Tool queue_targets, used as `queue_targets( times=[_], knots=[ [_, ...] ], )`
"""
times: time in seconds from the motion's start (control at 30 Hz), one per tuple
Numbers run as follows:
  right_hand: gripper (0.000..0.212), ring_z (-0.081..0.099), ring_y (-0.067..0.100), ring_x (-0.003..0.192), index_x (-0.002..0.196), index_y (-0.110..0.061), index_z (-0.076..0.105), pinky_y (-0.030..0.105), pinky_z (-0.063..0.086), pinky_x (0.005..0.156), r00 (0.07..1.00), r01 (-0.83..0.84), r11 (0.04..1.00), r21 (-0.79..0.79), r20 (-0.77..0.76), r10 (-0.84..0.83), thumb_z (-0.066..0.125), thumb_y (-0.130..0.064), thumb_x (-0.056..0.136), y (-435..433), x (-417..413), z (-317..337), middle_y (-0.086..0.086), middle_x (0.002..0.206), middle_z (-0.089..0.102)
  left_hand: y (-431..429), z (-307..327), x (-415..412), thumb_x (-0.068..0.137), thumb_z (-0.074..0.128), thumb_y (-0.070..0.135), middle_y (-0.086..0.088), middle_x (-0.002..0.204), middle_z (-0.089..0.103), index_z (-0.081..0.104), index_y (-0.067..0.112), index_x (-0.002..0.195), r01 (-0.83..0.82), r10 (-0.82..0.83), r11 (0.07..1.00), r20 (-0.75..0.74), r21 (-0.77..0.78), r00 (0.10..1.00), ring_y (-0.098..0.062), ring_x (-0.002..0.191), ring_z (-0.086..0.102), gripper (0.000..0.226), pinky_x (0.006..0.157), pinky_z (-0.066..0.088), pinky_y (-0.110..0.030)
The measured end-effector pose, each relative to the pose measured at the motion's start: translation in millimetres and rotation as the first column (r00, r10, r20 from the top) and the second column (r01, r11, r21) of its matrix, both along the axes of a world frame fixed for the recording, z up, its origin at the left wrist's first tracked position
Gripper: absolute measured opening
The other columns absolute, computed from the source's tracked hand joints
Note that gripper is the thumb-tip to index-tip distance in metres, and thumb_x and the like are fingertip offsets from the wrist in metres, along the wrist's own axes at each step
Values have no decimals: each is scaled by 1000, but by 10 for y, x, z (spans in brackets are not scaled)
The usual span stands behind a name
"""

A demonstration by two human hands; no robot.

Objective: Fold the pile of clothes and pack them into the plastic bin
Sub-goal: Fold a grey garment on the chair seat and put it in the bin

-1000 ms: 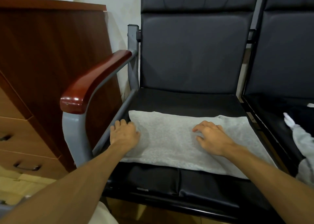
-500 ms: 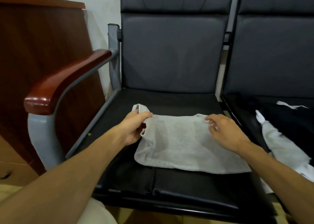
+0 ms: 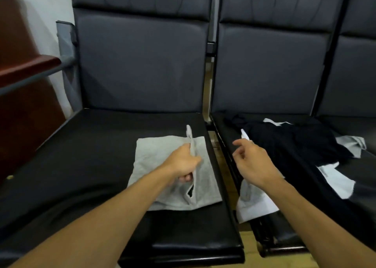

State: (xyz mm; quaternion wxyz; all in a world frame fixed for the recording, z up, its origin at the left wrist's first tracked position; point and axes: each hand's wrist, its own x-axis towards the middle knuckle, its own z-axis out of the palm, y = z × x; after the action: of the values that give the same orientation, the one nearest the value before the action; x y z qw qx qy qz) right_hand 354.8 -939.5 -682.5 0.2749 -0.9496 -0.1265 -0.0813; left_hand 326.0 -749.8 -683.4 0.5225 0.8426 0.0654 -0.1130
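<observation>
A grey garment lies folded on the right part of the left black seat. My left hand grips its raised edge, which stands up as a thin flap above the fingers. My right hand hovers over the gap between the two seats, fingers loosely curled, holding nothing. On the right seat lies a pile of clothes: a black garment on top, white pieces and a grey piece showing beneath. No plastic bin is in view.
Dark padded backrests stand behind both seats. A red-brown wooden armrest on a grey frame and a wooden cabinet are at the left. A white cloth hangs off the right seat's front edge.
My left hand has carried the grey garment's left edge over to the right, folding it narrower. My right hand let go and lifted off it. The view swung right.
</observation>
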Motion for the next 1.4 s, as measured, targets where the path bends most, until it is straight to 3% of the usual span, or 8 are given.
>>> queue_targets(
  times=[0.1, 0.2, 0.33, 0.5, 0.93, 1.1, 1.27, 1.4],
  knots=[
    [35, 56, 18, 108, 131, -14, 51, 28, 43, 92, 1000, -25, 1000, -11, -4, 25, 50, -16, 96, 31, -7, 8, 0, 103, 63, -119, -149, -39, 99, 45, 40, -6, 77, 53, 24, 23, 147, 74, -71, 997, -128, 15, 989, -11, 45, 45, 55, 38, 37, -22],
    [32, 58, 17, 102, 127, -17, 54, 29, 47, 89, 999, -40, 998, -41, -15, 40, 51, -19, 95, 63, -12, -24, 2, 110, 62, -29, -192, -72, 102, 41, 24, -6, 79, 57, 19, 22, 152, 38, -41, 987, -16, -154, 999, -12, 48, 52, 54, 41, 39, -23],
    [30, 58, 15, 98, 124, -17, 57, 27, 47, 86, 998, -48, 997, -61, -47, 45, 51, -17, 95, 104, -63, -5, 3, 113, 60, 308, -299, -163, 96, 41, 6, 2, 103, 56, 55, 23, 126, 38, -123, 942, 239, 332, 963, -12, 90, 59, 37, 78, 50, -22],
    [27, 55, 13, 94, 120, -16, 61, 27, 47, 87, 995, -76, 991, -110, -80, 68, 49, -17, 95, 267, -223, 64, 2, 116, 59, 626, -369, -442, 97, 41, 34, 7, 130, 33, 40, 30, 138, 286, -346, 689, -44, 666, 937, -14, 127, 28, 41, 113, 22, -35],
    [15, 57, -1, 74, 88, -21, 71, 15, 43, 75, 857, -469, 859, -205, -339, 388, 57, -19, 93, 1045, -698, 36, -19, 71, 58, 1486, -108, -1076, 95, 42, 41, 4, 115, 40, 50, 29, 124, 205, -333, 495, -33, 844, 942, -17, 116, 38, 32, 103, 30, -35],
    [14, 61, 8, 87, 91, -19, 72, 23, 48, 85, 886, -414, 874, -253, -331, 324, 58, -17, 93, 1152, -643, 21, -16, 75, 58, 1153, -38, -1175, 89, 61, 45, 10, 93, 46, 65, 25, 103, 318, -465, 787, 170, 529, 869, -6, 92, 44, 25, 88, 42, -25],
    [16, 63, 10, 90, 80, -26, 66, 24, 49, 86, 908, -336, 900, -276, -350, 231, 60, -17, 91, 1019, -534, -17, -16, 74, 59, 973, -126, -1086, 87, 65, 40, 12, 97, 52, 66, 25, 105, 361, -536, 707, 127, 608, 835, -6, 92, 51, 23, 85, 48, -26],
    [18, 64, 6, 79, 82, -24, 68, 19, 48, 76, 910, -272, 947, -172, -367, 195, 57, -15, 91, 1041, -526, -44, -9, 75, 68, 973, -158, -1018, 89, 66, 25, 10, 85, 65, 70, 20, 91, 269, -420, 826, 223, 496, 880, -1, 77, 57, 6, 73, 48, -15]
  ],
)
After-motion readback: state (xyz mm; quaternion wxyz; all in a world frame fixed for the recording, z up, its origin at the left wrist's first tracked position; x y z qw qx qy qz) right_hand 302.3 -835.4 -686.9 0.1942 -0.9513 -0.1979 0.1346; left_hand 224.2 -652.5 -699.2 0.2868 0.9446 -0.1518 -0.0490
